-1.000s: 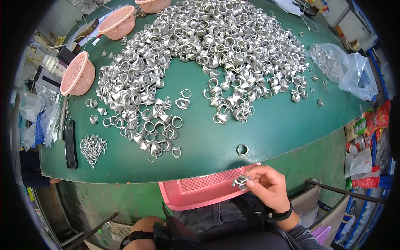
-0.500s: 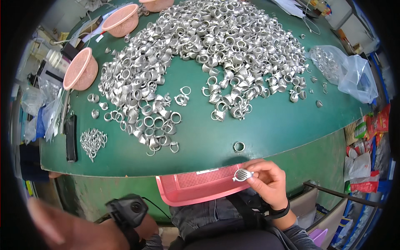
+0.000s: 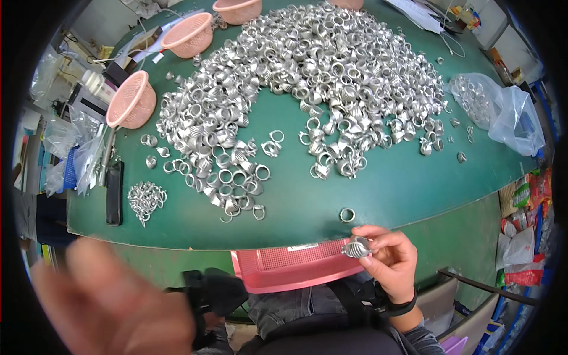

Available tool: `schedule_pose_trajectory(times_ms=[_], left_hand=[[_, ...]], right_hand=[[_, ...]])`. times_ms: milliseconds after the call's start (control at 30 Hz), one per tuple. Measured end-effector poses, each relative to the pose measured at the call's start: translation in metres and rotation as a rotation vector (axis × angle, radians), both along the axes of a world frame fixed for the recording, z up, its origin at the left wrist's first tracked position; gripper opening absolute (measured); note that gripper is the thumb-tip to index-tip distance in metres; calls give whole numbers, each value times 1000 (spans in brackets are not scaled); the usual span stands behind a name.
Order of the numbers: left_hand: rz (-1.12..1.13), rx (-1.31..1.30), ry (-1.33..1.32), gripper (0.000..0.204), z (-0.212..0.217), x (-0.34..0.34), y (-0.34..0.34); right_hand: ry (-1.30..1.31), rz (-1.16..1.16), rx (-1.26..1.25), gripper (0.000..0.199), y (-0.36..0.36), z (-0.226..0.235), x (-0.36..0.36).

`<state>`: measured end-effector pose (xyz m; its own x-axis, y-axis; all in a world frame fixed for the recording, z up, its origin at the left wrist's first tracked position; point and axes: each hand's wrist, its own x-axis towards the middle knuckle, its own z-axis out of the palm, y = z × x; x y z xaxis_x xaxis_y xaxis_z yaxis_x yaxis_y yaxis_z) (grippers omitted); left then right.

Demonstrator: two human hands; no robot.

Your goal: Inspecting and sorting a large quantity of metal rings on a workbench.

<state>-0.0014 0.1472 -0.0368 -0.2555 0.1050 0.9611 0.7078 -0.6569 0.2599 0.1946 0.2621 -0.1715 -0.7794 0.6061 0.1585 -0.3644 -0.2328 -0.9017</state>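
My right hand (image 3: 391,263), a dark band on its wrist, pinches a silver ring (image 3: 357,248) with a wide ribbed face between thumb and fingers. It is held just above a pink basket (image 3: 296,283) on my lap, at the green table's near edge. A single plain-looking silver ring (image 3: 347,215) lies on the table just beyond that hand. My left hand (image 3: 115,299) is raised close to the camera at the lower left. Motion smears its fingers, so what they hold, if anything, does not show. A black device (image 3: 216,291) sits on the left wrist.
A large heap of silver rings (image 3: 331,65) covers the table's (image 3: 296,213) far middle. At left lie a small ring pile (image 3: 146,200) and a black case (image 3: 115,194). Pale pink baskets (image 3: 133,100) stand along the far left; a clear bag (image 3: 513,121) lies at right.
My left hand has come higher and larger into view. The ring in my right hand has turned, showing more of its ribbed face. The whole view has shifted slightly.
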Motion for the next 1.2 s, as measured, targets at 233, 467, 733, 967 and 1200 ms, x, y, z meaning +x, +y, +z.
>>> schedule_pose_trajectory(times_ms=[233, 467, 733, 967, 1200], left_hand=[[-256, -1194, -456, 35, -96, 48, 9], [-472, -966, -707, 21, -119, 52, 5], [-341, -733, -1140, 9, -118, 44, -4], [-418, -688, -1161, 13, -128, 45, -22], [-531, -694, -1190, 9, -139, 43, -43]], right_hand=[[12, -3, 91, 36, -2, 17, -11], [-183, -96, 446, 34, 6, 48, -5], [101, -287, 526, 24, 17, 77, -26], [65, -187, 632, 24, 16, 93, -27], [232, -70, 676, 24, 10, 58, 93]])
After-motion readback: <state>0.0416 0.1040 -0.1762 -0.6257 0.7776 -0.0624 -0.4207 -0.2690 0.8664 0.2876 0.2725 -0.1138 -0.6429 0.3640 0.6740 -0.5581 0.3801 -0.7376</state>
